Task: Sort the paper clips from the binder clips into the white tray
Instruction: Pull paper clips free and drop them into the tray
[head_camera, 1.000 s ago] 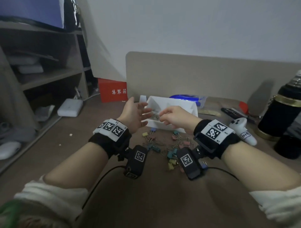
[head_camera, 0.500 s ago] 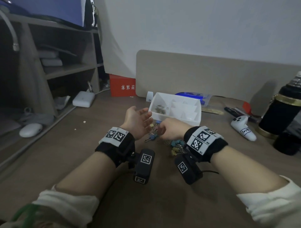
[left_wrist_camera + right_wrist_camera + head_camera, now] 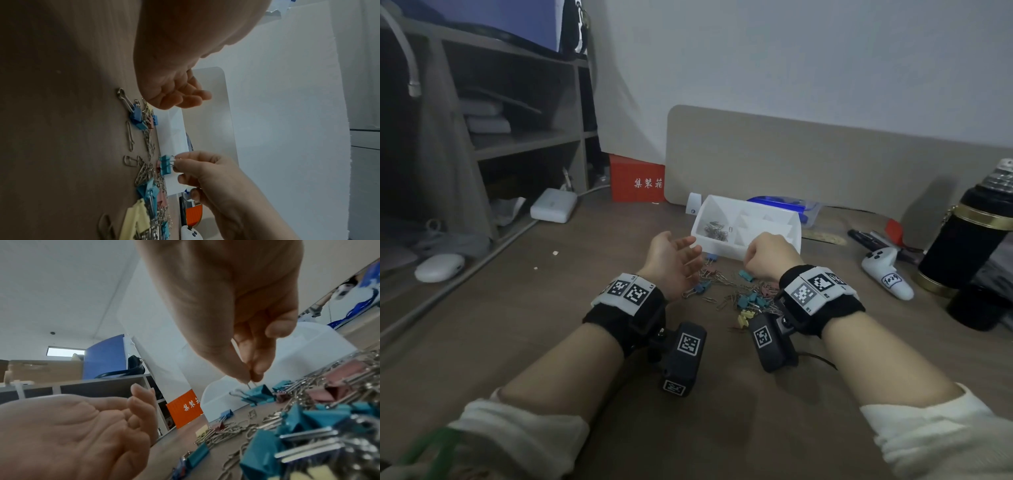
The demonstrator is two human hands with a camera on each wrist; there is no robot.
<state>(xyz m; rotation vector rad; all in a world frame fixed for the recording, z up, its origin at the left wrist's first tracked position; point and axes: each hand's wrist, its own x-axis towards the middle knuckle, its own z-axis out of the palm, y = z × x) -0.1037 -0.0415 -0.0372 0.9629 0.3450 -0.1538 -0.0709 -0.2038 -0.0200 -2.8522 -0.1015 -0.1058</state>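
Note:
A mixed pile of silver paper clips and coloured binder clips (image 3: 743, 298) lies on the brown desk in front of the white tray (image 3: 792, 221). The tray's left compartment holds several paper clips (image 3: 717, 230). My right hand (image 3: 767, 255) is at the pile's far edge, its thumb and forefinger (image 3: 251, 378) pinching the wire handle of a teal binder clip (image 3: 257, 395) (image 3: 165, 165) close to the tray's front wall (image 3: 172, 133). Whether the clip is off the desk I cannot tell. My left hand (image 3: 681, 258) hovers to the left, palm open and empty (image 3: 82, 426).
A white controller (image 3: 887, 270) and a black flask (image 3: 969, 246) stand at the right. Behind the tray are a blue plastic box (image 3: 791, 205) and a red box (image 3: 637, 181). A white adapter (image 3: 553, 207), a mouse (image 3: 438, 267) and shelves are at the left.
My right hand has come back from the tray's left compartment down to the pile and taken hold of the teal binder clip. The left hand drew back with it and stays open.

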